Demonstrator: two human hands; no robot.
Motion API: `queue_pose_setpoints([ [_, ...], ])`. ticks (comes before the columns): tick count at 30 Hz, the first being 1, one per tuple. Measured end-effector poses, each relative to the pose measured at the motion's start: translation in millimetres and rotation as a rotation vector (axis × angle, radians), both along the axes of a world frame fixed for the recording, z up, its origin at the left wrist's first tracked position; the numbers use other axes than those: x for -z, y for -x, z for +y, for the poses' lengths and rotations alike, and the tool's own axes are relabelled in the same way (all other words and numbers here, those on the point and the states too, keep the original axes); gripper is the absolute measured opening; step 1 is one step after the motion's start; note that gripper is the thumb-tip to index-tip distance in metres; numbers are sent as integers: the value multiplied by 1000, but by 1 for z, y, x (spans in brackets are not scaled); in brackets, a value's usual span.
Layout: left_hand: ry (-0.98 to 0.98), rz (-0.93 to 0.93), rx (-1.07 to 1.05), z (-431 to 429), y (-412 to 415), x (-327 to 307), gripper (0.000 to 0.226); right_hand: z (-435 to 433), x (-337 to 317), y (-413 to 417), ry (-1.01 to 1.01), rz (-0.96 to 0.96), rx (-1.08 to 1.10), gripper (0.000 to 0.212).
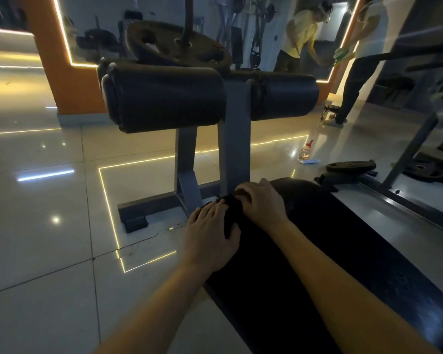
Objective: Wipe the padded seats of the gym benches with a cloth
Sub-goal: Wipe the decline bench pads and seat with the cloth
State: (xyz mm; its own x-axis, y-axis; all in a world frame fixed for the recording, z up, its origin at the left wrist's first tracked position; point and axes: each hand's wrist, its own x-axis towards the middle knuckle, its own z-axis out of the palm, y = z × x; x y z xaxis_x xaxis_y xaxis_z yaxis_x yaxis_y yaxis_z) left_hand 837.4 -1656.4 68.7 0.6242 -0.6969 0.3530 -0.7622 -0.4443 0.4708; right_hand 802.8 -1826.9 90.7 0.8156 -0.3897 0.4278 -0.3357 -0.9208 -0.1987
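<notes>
A long black padded bench seat [330,264] runs from the lower right toward the middle of the head view. A dark cloth [229,208] lies bunched at its far end, near the grey upright post. My left hand [211,236] rests flat on the cloth's left side with its fingers spread. My right hand [260,200] sits on the cloth's far right side, its fingertips curled into the fabric. Most of the cloth is hidden under both hands.
Two black roller pads [164,95] sit on the grey steel frame [235,139] just beyond the seat. A spray bottle [306,152] stands on the glossy tiled floor at right, near weight plates [351,166] and a rack. Another person [361,60] stands at the far right by a mirror.
</notes>
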Motion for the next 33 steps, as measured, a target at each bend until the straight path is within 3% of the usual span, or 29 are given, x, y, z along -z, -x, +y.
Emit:
queue_pose_setpoints([
  [4, 167, 139, 10, 4, 2, 1, 23, 5, -4, 26, -20, 86, -138, 28],
  [13, 395, 446, 53, 12, 5, -7, 43, 53, 9, 91, 165, 81, -352, 40],
  [16, 398, 502, 54, 13, 6, -9, 46, 49, 7, 92, 102, 123, -354, 37],
  [20, 370, 499, 29, 13, 7, -12, 48, 24, 6, 53, 96, 47, -183, 36],
  [24, 288, 388, 22, 12, 6, -9, 39, 0, 6, 14, -36, 25, 29, 33],
  [33, 324, 437, 43, 15, 9, -13, 52, 52, 8, 78, 31, 129, -388, 29],
])
